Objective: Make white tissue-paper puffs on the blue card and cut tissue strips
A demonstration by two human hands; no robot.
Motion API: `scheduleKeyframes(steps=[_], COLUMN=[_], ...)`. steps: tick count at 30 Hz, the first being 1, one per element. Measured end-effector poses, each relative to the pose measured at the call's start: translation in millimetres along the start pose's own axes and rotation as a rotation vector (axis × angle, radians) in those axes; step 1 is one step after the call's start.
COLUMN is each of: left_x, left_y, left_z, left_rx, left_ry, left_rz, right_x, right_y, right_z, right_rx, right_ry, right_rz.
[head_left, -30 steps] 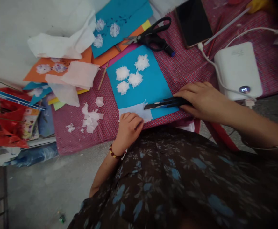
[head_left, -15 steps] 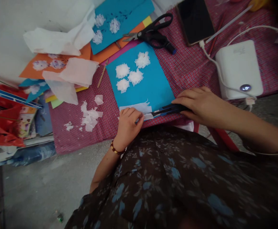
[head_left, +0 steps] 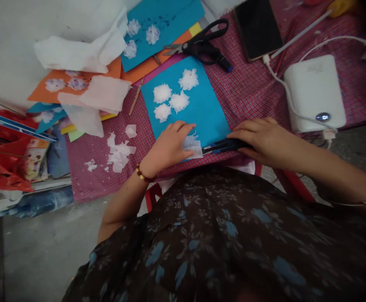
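Observation:
A blue card [head_left: 208, 102] lies in front of me with several white crumpled paper puffs [head_left: 179, 102] on its far half. White thin paper [head_left: 195, 146] lies along its near edge. My left hand [head_left: 173, 144] rests over the card's near left corner and this paper, thumb and fingers apart. From the right, my right hand [head_left: 261, 136] grips a long black tool that looks like a stapler [head_left: 222, 145]. The tool's tip meets the right end of the white paper; whether paper is between its jaws I cannot tell.
Torn white paper scraps [head_left: 120, 153] lie on the red checked cloth [head_left: 91, 180]. Black scissors [head_left: 201, 44] rest beyond the blue card. A phone [head_left: 258, 27] is cabled to a white power bank [head_left: 316, 92]. Coloured cards and tissue [head_left: 104, 94] are piled at far left.
My left hand has shifted up and spread its fingers over the card's near left part, where it had been curled at the near edge. My right hand and the tool have barely moved.

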State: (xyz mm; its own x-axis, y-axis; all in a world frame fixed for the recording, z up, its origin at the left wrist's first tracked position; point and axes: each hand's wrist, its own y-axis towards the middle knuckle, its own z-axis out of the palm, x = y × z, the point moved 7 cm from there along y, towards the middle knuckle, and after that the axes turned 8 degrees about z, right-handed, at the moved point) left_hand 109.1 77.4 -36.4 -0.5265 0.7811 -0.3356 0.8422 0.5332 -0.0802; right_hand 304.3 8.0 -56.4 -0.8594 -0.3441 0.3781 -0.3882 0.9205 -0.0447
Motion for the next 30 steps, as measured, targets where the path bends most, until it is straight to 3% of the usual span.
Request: scheduleKeyframes(steps=[4,8,14,18,21,23,25,30], left_x=[14.5,16.4,26.1,32.5,28.8,21.7,12.8,7.5], left_y=[9.5,18.1,37.0,36.4,29.1,29.2,36.9,65.6], left_z=[16.4,19.6,7.1,5.0,-9.8,-17.3,-16.2,9.5], left_rx=[0.138,0.176,0.001,-0.058,-0.196,-0.239,-0.188,-0.022], left_ry=[0.01,-0.072,-0.147,-0.012,0.123,0.151,0.144,0.127], left_rz=[-0.127,-0.051,-0.043,-0.141,-0.163,-0.108,-0.002,0.219], right_x=[-0.6,-3.2,-13.3,-24.8,-29.6,-30.8,-30.8,-28.6], right_y=[0.8,3.4,12.9,21.3,24.2,24.3,23.9,24.2], right_z=[0.1,-0.2,-13.8,-17.8,-15.5,-14.0,-13.9,-17.3], right_rx=[-0.019,-0.002,-0.022,-0.024,-0.019,-0.015,-0.014,-0.004], right_ry=[0.009,0.008,-0.021,-0.032,-0.016,-0.006,-0.005,-0.006], right_rz=[0.0,0.01,0.009,0.025,0.016,0.015,0.019,0.029])
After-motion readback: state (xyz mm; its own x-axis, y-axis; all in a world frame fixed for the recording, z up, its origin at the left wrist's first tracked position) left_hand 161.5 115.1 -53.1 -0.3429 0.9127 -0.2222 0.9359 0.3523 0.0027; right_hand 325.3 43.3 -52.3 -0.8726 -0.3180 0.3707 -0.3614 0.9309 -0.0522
